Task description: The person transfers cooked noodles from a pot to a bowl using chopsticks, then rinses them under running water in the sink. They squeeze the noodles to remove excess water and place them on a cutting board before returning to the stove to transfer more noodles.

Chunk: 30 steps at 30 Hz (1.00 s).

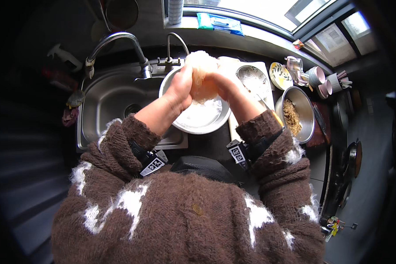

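Both my hands are raised over a large pale bowl (193, 129), wrapped round a light, peach-tinted, thin translucent bundle (201, 61) that looks like a mesh cloth or bag. My left hand (181, 86) grips it from the left side, and my right hand (221, 84) closes on it from the right. The bundle bulges out above the hands and its lower part hangs between the wrists toward the bowl. Whitish, bright contents show inside the bowl. Most fingers are hidden behind the bundle, and what it may contain cannot be made out.
A steel sink (105, 99) with a curved faucet (119, 36) lies left. Right of the bowl, a strainer (252, 78) rests on a white board (261, 68). Beyond are a patterned plate (280, 75), glass cups (296, 70), and a steel bowl (309, 103) of brown shreds (290, 116).
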Motion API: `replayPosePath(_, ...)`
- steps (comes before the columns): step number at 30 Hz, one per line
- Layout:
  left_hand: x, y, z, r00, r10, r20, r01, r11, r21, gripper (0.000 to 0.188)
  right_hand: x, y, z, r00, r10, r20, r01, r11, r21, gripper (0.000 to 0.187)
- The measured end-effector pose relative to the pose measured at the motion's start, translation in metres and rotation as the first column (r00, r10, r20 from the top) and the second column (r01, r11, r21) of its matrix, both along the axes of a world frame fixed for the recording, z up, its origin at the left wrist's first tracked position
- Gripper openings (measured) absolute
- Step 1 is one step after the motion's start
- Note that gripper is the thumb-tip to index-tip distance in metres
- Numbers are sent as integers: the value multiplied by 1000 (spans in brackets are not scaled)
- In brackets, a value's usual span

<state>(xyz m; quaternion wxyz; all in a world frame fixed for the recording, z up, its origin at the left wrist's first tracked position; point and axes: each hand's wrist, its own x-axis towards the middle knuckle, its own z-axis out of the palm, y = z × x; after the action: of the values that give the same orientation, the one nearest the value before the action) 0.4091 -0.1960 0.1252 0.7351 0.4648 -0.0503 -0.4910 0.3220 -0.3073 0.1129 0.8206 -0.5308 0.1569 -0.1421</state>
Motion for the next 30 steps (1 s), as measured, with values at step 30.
replayPosePath(30,11,-7,77,999,5,-45,-16,968,-251,48,50,24,115,858,-466,-215,-69,311,-948,38)
